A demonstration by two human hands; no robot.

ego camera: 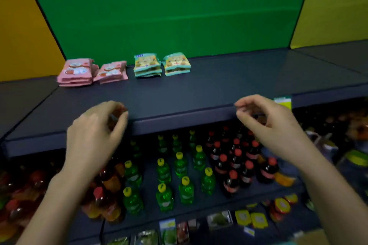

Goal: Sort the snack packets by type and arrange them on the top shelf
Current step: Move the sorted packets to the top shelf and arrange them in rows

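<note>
On the top shelf (pixel 219 85), pink packets (pixel 76 71) and teal packets (pixel 148 64) are sitting stacked by type; left hand (pixel 95 133) and right hand (pixel 266 125) are hovering at its edge, fingers loosely curled, apparently empty.

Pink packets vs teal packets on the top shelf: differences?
The pink packets sit left, the teal packets right. The pink packets' stacks overlap, one tilted; the teal packets' stacks look neater. Both form two stacks at the back of the top shelf.
</note>
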